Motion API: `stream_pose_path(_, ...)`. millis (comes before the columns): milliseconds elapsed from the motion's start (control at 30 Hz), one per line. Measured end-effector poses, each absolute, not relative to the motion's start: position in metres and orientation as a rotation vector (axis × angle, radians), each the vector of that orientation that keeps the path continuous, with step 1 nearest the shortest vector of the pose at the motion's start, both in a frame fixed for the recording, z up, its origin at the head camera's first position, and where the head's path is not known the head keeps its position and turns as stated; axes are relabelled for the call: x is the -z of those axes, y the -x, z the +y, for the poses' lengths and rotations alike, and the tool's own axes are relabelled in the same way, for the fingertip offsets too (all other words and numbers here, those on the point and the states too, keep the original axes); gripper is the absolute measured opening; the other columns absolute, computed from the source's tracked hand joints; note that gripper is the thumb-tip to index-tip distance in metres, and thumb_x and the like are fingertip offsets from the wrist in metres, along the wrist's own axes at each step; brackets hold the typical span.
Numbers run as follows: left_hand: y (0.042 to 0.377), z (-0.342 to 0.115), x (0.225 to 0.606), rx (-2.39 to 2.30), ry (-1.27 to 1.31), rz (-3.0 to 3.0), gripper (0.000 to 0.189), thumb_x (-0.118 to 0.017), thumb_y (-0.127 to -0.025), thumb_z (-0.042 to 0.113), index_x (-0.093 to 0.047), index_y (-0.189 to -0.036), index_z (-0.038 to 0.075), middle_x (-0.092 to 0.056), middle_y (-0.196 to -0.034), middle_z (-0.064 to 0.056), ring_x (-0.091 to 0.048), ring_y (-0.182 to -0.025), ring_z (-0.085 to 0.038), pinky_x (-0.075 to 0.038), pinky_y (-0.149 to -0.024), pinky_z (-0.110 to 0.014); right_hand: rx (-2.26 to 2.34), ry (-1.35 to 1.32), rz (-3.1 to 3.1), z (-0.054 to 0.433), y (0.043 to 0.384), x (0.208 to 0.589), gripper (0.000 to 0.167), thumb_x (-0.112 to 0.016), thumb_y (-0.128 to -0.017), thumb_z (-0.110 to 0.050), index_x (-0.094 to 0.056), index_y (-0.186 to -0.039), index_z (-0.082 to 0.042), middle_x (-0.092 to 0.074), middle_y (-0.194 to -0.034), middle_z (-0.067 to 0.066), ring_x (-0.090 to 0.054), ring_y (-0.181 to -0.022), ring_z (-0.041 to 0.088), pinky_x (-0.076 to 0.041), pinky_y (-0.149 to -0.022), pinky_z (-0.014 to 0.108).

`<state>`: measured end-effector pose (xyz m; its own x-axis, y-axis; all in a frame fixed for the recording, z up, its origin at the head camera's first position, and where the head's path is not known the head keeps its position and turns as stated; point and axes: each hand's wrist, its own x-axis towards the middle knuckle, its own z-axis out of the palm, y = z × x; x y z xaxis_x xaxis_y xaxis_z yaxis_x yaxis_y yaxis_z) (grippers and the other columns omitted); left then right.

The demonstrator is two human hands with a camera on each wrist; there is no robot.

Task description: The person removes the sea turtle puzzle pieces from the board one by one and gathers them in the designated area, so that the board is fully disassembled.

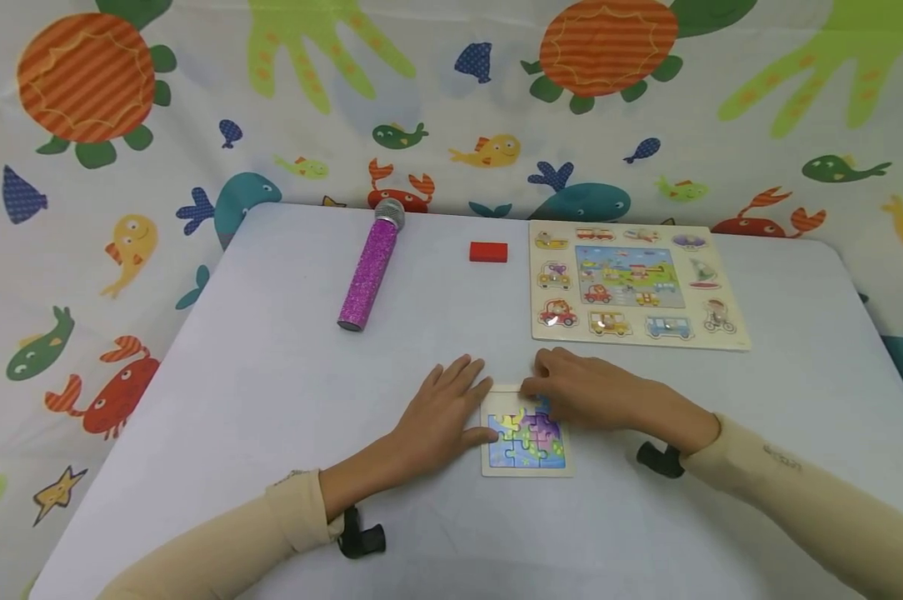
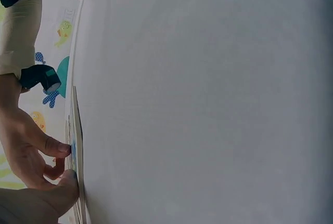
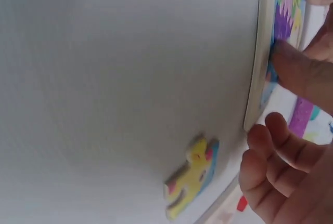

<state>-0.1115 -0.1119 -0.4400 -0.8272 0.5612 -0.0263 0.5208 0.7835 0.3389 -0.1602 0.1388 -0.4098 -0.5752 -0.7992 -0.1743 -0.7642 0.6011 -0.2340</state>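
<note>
A small square jigsaw puzzle in a pale wooden tray lies on the white table. My left hand is flat beside it, fingers extended on the table and thumb on the tray's left side. At the upper right corner, my right hand has curled fingers; its thumb and index finger pinch a bluish puzzle piece against the tray. The hand partly hides that piece. A loose yellow puzzle piece lies on the table near the right fingers in the right wrist view; the right hand hides it in the head view.
Behind the hands lie a glittery purple microphone, a red block and a wooden vehicle peg puzzle. A sea-animal cloth hangs along the table's far edge.
</note>
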Motion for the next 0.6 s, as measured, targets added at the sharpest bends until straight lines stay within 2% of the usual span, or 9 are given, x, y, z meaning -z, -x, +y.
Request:
stream_pose_path(133, 0.112, -0.112, 0.44, -0.484, -0.868, 2.844, 0.074, -0.076, -0.09, 0.047, -0.056, -0.146, 0.003, -0.039, -0.16, -0.016, -0.026, -0.153, -0.034, -0.023, -0.12, -0.059, 0.14, 1.306, 2.506, 0.135, 0.168, 0.407, 0.039, -0.081, -0.088, -0.016, -0.07, -0.125, -0.022, -0.056, -0.109, 0.002, -0.05, -0.096, 0.017, -0.053, -0.077, 0.029)
stream_pose_path(333, 0.112, -0.113, 0.441, -0.504, -0.871, 2.836, 0.074, -0.076, -0.09, 0.047, -0.055, -0.146, 0.003, -0.039, -0.16, -0.016, -0.026, -0.152, -0.034, -0.023, -0.12, -0.059, 0.092, 1.337, 2.452, 0.136, 0.175, 0.405, 0.034, -0.082, -0.088, -0.023, -0.073, -0.12, -0.022, -0.053, -0.107, 0.0, -0.049, -0.094, 0.015, -0.05, -0.075, 0.028)
stream_pose_path(467, 0.111, -0.114, 0.44, -0.494, -0.874, 2.838, 0.074, -0.075, -0.09, 0.047, -0.055, -0.146, 0.003, -0.039, -0.16, -0.016, -0.027, -0.152, -0.034, -0.023, -0.12, -0.06, 0.134, 1.368, 2.436, 0.138, 0.175, 0.405, 0.038, -0.083, -0.088, -0.023, -0.071, -0.124, -0.025, -0.053, -0.108, -0.002, -0.05, -0.094, 0.014, -0.051, -0.077, 0.027)
stream_pose_path(600, 0.111, -0.114, 0.44, -0.491, -0.871, 2.839, 0.074, -0.075, -0.091, 0.048, -0.055, -0.147, 0.004, -0.039, -0.161, -0.015, -0.025, -0.153, -0.033, -0.023, -0.12, -0.059, 0.088, 1.451, 2.439, 0.135, 0.177, 0.403, 0.036, -0.085, -0.086, -0.026, -0.072, -0.12, -0.026, -0.053, -0.103, -0.002, -0.05, -0.091, 0.014, -0.049, -0.073, 0.024)
